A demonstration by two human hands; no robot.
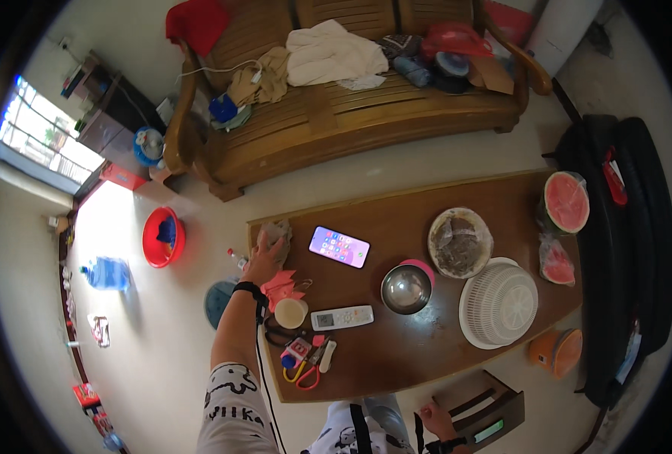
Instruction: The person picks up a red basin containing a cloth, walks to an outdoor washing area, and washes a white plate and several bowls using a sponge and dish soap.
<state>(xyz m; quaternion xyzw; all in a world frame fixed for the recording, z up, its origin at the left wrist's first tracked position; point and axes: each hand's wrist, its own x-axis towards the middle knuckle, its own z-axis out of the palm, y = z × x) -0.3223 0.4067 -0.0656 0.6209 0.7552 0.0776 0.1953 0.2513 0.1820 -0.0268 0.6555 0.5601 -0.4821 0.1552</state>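
Under the spread left hand (265,257), something crumpled (280,229); rightward, a basin (435,254) of greyish stuff (464,253); right hand (435,418), cannot tell.

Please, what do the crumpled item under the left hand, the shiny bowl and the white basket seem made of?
Crumpled item: probably matt cloth, by its soft folds; thin plastic remains possible. Shiny bowl: likely polished steel, since its silvery inside reflects light. White basket: apparently moulded plastic, slightly glossy, with regular slots.

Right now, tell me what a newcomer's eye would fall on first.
Probably the lit phone, face up on the brown table, left of its middle. Next, likely the large cut watermelon at the table's far right corner and the bright red basin on the floor to the left.
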